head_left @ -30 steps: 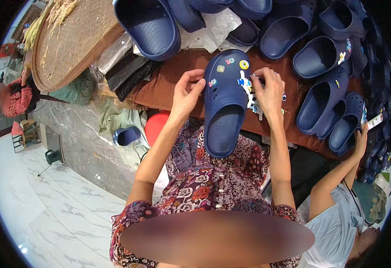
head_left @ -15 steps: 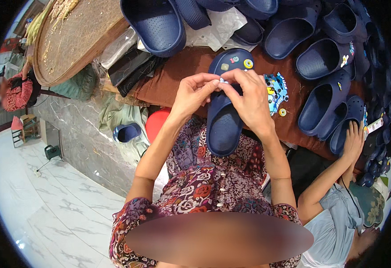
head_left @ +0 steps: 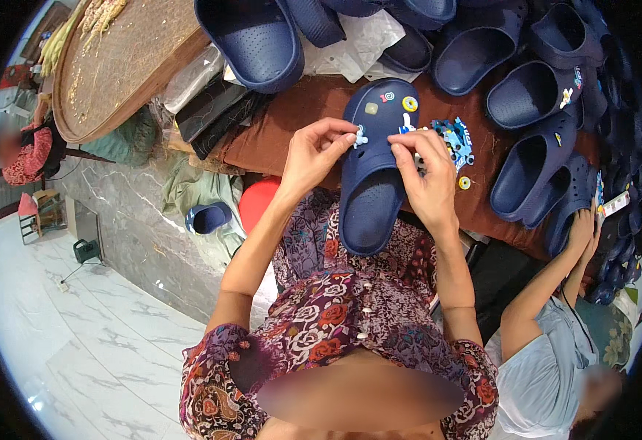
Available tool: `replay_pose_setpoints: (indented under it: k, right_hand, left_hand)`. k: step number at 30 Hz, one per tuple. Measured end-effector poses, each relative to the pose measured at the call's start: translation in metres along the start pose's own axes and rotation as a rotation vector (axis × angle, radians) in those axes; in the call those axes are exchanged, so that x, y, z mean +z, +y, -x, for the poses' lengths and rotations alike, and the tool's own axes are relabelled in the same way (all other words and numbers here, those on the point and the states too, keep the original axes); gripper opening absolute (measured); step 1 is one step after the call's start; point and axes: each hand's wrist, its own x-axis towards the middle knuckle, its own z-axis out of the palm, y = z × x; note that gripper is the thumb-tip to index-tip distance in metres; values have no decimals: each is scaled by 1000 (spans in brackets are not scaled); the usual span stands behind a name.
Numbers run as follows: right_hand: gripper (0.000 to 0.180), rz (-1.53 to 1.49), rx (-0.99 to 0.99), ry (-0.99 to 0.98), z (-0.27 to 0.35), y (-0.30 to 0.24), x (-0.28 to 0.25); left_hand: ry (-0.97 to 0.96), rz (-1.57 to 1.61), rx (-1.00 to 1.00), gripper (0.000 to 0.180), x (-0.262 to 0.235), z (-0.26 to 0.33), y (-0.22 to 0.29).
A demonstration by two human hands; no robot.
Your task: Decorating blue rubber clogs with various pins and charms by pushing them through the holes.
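Note:
A navy clog (head_left: 372,209) lies before me with its toe pointing away and its heel over my lap. On its upper sit a yellow ring-shaped charm (head_left: 410,104), a pale square charm (head_left: 371,108) and a small swirl charm (head_left: 387,97). My left hand (head_left: 310,158) pinches a small light-blue charm (head_left: 361,136) over the clog's left side. Fingers closed in a pinch, my right hand (head_left: 429,172) is at the clog's right side. A white-and-blue charm (head_left: 407,125) shows just beyond its fingertips; whether they grip it, I cannot tell.
Several loose charms (head_left: 456,143) lie right of the clog on the brown cloth (head_left: 292,121). More navy clogs (head_left: 475,59) crowd the back and right. A co-worker's hands (head_left: 583,233) touch a clog at right. A round woven tray (head_left: 130,66) stands far left.
My hands, together over the clog half a second ago, have moved apart. The left keeps a light-blue charm; the right has shifted right and slightly nearer. More of the clog's upper shows.

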Motion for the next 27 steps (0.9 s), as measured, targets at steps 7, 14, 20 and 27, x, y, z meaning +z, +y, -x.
replay_pose_setpoints:
  k: [7, 14, 20, 27]
  right_hand:
    - [12, -73, 19, 102, 11, 5, 7]
    - [13, -76, 1, 126, 11, 6, 10]
    - [16, -70, -22, 159, 14, 10, 15]
    - [17, -88, -23, 164, 14, 14, 17]
  left_hand:
    - [29, -53, 27, 19, 2, 5, 2]
    - [124, -299, 46, 20, 7, 9, 16]
    - [148, -491, 291, 18, 11, 12, 19]
    - [170, -546, 340, 22, 18, 17, 16]
